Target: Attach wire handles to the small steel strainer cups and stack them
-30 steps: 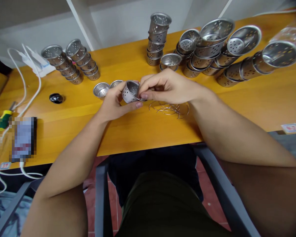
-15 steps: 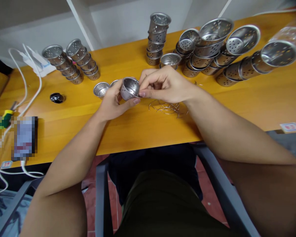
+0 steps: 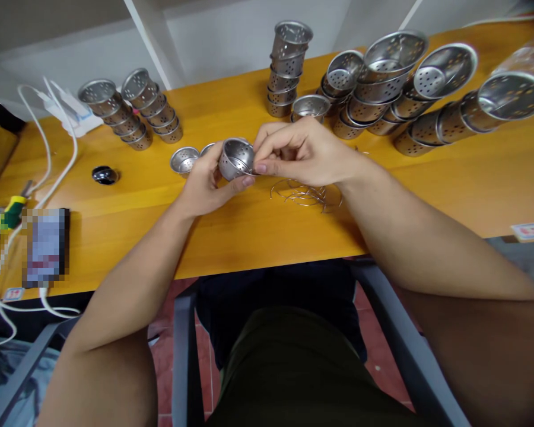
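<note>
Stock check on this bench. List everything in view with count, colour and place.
held cup: one, silver, perforated, in left hand
loose cups: two, silver, table, left of held cup
leaning stacks: two, silver, far left
upright stack: one, silver, back centre
single cup: one, silver, beside upright stack
toppled stacks: several, silver, back right
wire loops: pile, silver, beside right wrist
knob: one, black, left
power strip: one, white, far left
screwdriver: one, green-yellow, left edge
table: one, orange wood
left hand: grips held cup
right hand: pinches its rim

Forearms (image 3: 151,267) bare behind left grip (image 3: 204,184) and right grip (image 3: 302,151); below them a dark olive top (image 3: 293,367) and dark navy lap cloth (image 3: 267,290).
</note>
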Available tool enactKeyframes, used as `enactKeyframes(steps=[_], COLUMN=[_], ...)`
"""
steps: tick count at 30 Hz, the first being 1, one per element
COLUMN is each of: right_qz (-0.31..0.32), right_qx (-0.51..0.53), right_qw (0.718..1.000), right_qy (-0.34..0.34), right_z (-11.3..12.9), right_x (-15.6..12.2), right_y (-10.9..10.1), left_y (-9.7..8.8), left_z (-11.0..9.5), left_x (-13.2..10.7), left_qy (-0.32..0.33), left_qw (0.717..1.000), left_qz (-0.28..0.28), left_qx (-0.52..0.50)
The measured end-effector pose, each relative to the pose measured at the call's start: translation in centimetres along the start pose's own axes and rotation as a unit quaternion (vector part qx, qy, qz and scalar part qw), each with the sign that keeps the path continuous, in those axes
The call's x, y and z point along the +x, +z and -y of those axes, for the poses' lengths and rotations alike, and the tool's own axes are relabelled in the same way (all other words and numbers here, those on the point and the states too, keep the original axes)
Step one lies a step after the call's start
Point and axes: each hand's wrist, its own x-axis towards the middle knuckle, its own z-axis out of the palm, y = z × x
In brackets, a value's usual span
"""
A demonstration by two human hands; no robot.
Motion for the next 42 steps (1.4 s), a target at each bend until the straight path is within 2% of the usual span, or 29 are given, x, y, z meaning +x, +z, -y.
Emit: enactKeyframes(steps=[4,9,15,18,23,27,30,32,36,39,42], right_qz=[-0.004,-0.004,-0.098,-0.064,-0.005,-0.026,-0.066,-0.116,-0.215,-0.239,-0.229], right_qx=[-0.006,-0.001,-0.079,-0.162,-0.253,-0.260,-0.280,-0.334,-0.476,-0.510,-0.495], right_qw=[1.000,1.000,0.991,0.984,0.967,0.964,0.958,0.935,0.845,0.801,0.780], right_qy=[0.009,0.003,0.047,0.036,0.000,-0.041,-0.023,0.023,0.115,0.204,0.306], right_z=[0.2,-0.3,-0.6,-0.4,-1.0,-2.2,-2.1,-1.4,-0.2,-0.5,-1.7], right_x=[0.0,-0.1,-0.4,-0.6,-1.0,-1.0,-0.8,-0.8,-1.4,-2.0,-2.3], right_y=[0.1,0.0,0.1,0.0,0.8,1.5,0.9,-0.1,-2.9,-4.6,-5.4], left_y=[0.0,0.1,0.5,0.5,0.6,0.7,0.5,0.3,-0.5,-0.9,-1.1], left_z=[-0.4,-0.5,1.0,1.7,1.3,1.5,2.5,3.2,4.0,3.6,3.0], left_x=[0.2,0.1,0.0,-0.2,-0.4,-0.2,-0.3,-0.4,-0.7,-0.6,-0.2], left_qy=[0.028,0.005,0.009,-0.003,-0.024,0.016,0.011,-0.028,-0.057,-0.059,-0.044], left_qw=[0.999,1.000,0.998,0.997,0.998,0.997,0.997,0.995,0.986,0.983,0.982], left_qz=[0.000,-0.003,-0.067,-0.081,-0.063,-0.071,-0.077,-0.094,-0.140,-0.144,-0.139], left_qx=[-0.016,-0.013,-0.017,0.009,0.001,-0.022,-0.004,0.027,0.072,0.095,0.117])
